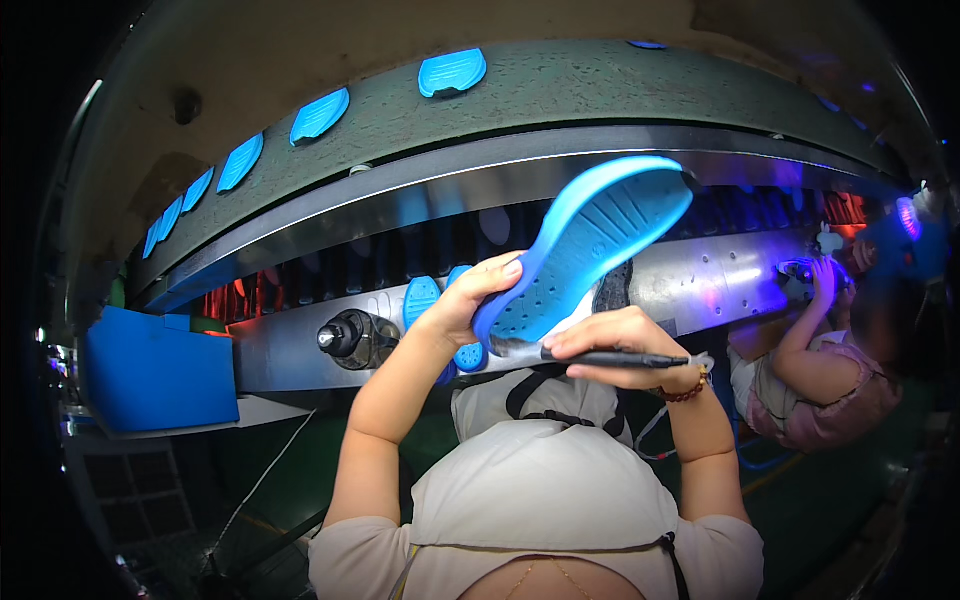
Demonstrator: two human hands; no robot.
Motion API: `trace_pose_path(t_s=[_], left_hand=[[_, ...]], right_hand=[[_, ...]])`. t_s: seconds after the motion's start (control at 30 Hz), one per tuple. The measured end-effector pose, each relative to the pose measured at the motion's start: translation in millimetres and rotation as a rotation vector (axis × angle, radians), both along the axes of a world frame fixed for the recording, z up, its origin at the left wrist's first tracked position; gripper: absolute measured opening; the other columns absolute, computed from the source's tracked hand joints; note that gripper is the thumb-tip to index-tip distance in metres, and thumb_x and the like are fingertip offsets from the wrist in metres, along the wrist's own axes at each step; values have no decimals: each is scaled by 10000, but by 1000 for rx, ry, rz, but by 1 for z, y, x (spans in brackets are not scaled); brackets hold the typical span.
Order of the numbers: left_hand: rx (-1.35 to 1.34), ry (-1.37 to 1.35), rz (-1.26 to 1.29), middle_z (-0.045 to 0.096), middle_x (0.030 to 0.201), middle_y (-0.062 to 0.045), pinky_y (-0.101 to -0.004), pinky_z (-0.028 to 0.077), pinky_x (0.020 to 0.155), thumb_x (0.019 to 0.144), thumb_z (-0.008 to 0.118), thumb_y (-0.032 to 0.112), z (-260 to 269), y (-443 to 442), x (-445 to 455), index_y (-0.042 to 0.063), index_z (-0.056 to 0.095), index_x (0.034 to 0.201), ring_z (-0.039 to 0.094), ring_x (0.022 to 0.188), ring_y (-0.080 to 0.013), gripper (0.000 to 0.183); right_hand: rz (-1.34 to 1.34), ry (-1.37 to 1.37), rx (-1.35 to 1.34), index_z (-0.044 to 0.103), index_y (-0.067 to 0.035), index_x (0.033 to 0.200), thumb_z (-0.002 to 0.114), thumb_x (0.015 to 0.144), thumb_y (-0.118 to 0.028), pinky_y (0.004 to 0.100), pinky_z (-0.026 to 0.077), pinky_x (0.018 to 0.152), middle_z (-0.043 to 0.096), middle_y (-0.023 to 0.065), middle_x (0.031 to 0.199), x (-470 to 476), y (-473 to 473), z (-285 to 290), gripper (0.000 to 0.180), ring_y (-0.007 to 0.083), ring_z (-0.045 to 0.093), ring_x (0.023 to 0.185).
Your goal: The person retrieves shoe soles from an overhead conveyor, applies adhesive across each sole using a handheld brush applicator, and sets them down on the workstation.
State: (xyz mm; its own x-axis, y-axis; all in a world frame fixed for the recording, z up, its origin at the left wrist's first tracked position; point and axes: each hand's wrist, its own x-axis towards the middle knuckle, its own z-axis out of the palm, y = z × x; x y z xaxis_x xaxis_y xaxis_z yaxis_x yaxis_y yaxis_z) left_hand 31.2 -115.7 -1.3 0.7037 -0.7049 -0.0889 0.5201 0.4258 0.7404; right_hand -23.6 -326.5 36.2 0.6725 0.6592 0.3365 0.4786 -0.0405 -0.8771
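Observation:
My left hand [476, 292] grips the heel end of a blue shoe sole [592, 240], raised over the metal bench with its toe end pointing up and right. A slim black brush [619, 359] lies in my right hand [626, 345], its dark tip at the lower rim of the sole's heel. Behind my left wrist, a smaller perforated blue piece [421, 300] and several similar ones rest on the bench. A dark translucent bottle with a black cap [360, 339] stands left of them. Partly hidden behind the sole is a dark sole-like piece [615, 286].
A green conveyor belt [555, 82] carrying several blue pieces [452, 73] runs beyond a metal rail [525, 146]. A blue box [161, 367] is at the bench's left end. To the right, a co-worker [825, 367] sits with their hands at the bench [697, 281].

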Motion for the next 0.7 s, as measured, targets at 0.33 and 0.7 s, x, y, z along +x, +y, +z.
trace_pose_path(t_s=[0.33,0.7], left_hand=[[309,-26,-359,562,1094,-160,-272,429,851,756,586,243,27,6,8,-48,447,1215,562,950,-185,561],[444,44,-324,580,1036,-183,-341,498,755,788,554,317,14,23,3,-40,481,1169,600,863,-223,527]], right_hand=[[185,-45,-185,630,-14,923,647,688,43,317,489,782,637,131,959,11,-13,24,243,264,615,915],[145,-76,-187,621,-15,940,632,718,24,323,480,805,632,140,970,4,-33,13,226,248,614,924]])
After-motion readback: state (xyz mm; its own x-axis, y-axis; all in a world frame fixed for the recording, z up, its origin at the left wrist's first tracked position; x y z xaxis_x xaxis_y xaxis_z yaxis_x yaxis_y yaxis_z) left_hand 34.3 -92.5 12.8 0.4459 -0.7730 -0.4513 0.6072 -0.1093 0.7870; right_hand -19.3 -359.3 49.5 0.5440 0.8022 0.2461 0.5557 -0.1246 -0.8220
